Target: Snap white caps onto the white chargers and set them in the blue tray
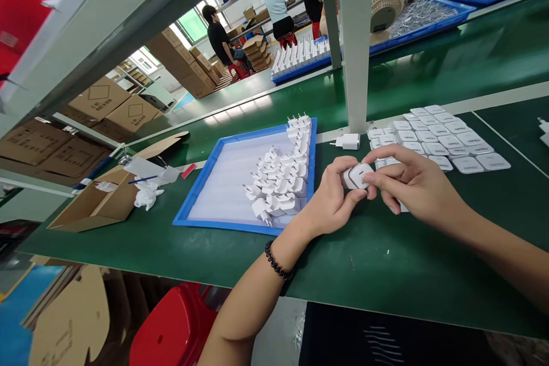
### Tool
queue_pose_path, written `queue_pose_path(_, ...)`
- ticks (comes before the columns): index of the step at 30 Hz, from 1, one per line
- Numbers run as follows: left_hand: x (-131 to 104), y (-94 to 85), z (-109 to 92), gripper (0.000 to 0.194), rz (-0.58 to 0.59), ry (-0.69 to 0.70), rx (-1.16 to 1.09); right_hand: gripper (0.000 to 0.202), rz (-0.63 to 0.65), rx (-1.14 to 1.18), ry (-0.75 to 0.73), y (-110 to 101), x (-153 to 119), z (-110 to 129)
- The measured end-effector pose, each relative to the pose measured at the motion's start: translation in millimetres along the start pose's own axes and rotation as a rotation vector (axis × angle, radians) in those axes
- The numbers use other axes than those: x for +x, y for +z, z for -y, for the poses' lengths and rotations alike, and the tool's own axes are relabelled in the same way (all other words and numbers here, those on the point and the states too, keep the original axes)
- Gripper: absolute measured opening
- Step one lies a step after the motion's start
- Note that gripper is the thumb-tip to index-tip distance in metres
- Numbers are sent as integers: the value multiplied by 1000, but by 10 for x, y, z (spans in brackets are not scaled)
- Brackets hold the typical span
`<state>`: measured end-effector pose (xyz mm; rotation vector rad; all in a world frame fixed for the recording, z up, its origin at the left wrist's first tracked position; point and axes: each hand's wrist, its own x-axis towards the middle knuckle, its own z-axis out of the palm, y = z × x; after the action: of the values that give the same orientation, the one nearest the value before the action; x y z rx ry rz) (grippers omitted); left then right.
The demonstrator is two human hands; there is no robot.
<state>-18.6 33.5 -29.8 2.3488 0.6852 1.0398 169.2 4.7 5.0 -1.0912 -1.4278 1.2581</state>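
My left hand (332,197) is closed around a white plug charger (355,176), its end face with a small slot turned up. The fingertips of my right hand (407,180) pinch at the near edge of that face. A bit of a white piece (404,206) shows under my right fingers; whether it is held or lies on the table I cannot tell. Behind my hands another white charger (348,141) lies on its side, prongs to the left. Several flat white square pieces (450,142) are laid in rows right of my hands.
A blue-rimmed tray (227,229) with several white chargers stands to the left. Beyond it are an open cardboard box (103,206) and a white cloth (148,194). A metal post (355,68) rises behind my hands. A red stool (171,326) is below the table edge. Other people sit further back.
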Motion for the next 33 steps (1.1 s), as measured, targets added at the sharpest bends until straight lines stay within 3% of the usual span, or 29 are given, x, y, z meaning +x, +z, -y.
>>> queue_pose_path(25,-11,-18,40,36,21,83,93,38,55,117,135,-28,41,28)
queue_pose_path(33,-22,-8,51,37,43,48,40,39,53,104,111,-21,34,20)
